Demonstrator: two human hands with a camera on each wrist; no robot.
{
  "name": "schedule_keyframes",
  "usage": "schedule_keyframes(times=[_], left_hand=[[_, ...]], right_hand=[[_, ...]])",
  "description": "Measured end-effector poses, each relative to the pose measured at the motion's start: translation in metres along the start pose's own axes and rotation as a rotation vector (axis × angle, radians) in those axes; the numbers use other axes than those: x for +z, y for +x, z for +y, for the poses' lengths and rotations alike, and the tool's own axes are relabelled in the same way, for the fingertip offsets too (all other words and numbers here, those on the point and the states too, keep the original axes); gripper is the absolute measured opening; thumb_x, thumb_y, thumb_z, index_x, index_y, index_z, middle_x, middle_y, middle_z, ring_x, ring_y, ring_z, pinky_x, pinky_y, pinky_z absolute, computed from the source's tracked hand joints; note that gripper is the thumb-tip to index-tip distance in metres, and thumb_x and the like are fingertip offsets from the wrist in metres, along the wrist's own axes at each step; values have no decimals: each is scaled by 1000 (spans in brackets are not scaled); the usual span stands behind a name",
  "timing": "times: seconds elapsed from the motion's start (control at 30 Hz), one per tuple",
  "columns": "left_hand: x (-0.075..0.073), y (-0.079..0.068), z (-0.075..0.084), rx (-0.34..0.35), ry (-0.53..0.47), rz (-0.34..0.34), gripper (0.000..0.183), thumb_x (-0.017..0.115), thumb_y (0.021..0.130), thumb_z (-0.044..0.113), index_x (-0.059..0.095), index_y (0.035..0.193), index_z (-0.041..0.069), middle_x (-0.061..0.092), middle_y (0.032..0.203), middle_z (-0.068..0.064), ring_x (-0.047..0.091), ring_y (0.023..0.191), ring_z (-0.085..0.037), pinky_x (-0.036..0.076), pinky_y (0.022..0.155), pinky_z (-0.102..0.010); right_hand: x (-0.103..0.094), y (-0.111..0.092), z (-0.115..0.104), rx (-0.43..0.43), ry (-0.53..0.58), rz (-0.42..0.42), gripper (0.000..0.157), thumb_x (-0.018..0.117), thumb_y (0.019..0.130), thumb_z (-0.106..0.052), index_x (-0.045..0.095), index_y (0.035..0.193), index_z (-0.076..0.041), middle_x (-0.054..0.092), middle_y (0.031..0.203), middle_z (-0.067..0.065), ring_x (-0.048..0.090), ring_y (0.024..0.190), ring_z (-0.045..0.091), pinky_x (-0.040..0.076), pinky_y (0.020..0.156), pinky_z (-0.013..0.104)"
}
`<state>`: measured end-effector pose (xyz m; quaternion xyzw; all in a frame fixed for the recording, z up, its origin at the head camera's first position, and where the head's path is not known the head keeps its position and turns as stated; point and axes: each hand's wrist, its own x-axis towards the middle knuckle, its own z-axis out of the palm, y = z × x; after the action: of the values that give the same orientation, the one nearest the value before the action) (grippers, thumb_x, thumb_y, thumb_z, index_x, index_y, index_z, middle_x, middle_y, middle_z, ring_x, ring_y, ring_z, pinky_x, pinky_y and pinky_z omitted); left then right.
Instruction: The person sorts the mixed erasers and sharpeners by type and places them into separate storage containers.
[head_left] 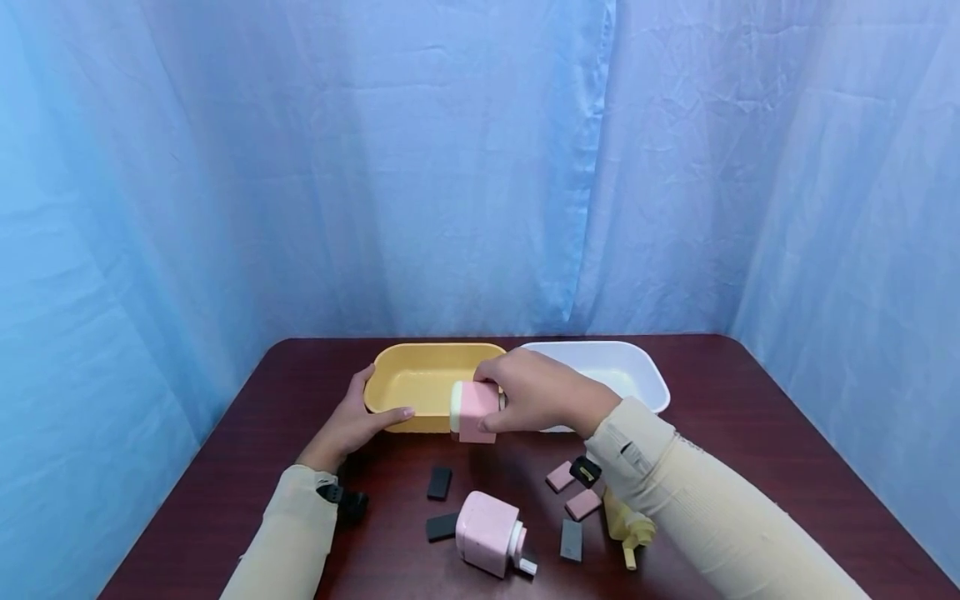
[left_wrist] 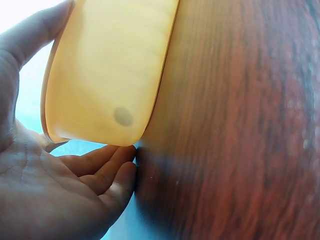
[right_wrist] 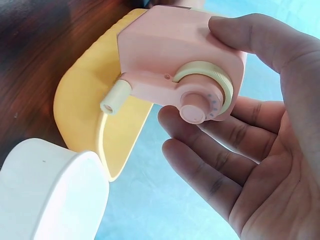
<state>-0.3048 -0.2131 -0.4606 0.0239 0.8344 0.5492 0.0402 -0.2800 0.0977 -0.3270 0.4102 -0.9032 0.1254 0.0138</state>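
Observation:
My left hand [head_left: 360, 417] holds the left end of a yellow plastic tub [head_left: 420, 423], thumb along the near rim and the other fingers around its end wall. The left wrist view shows that hand [left_wrist: 55, 190] against the tub's outer wall [left_wrist: 110, 65]. My right hand [head_left: 536, 393] grips a pink crank pencil sharpener [head_left: 477, 410] over the tub's near right edge. Its pale crank handle [right_wrist: 116, 100] and round dial [right_wrist: 202, 97] face the right wrist camera, with the thumb on one side of the body and fingers on the other.
A white tub [head_left: 626, 375] stands right of the yellow one, partly behind my right hand. Nearer lie another pink sharpener [head_left: 486, 532], a yellow sharpener [head_left: 618, 518] partly under my right sleeve, and several small blocks: black [head_left: 439, 483], pink [head_left: 583, 504] and grey [head_left: 572, 540].

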Motion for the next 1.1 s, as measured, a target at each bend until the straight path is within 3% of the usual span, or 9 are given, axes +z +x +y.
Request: schedule_keyframes(times=[0.23,0.53,1.1], left_hand=[[0,-1,-1,9,-4,3,115,87,84,37,7,165,18,35,160,-15,50,137,-33,43,116,-51],[3,0,1,-2,-9,-2,115,87,83,40,8,165,20,35,160,-14,50,136,-32,43,116,-51],[3,0,0,-16,-12,3,118,89,80,43,9,164,21,35,160,-13,49,136,-31,43,116,-50]], right_hand=[[-5,9,0,-4,-8,-1,21,77,81,-31,68,97,-21,68,81,-1,51,65,6,45,59,25],[-7,18,2,23,-8,1,25,78,82,-32,71,103,-20,65,83,-12,57,70,8,49,62,24],[-3,40,4,64,6,21,32,80,82,-31,73,108,-15,68,88,-6,60,74,11,51,65,26]])
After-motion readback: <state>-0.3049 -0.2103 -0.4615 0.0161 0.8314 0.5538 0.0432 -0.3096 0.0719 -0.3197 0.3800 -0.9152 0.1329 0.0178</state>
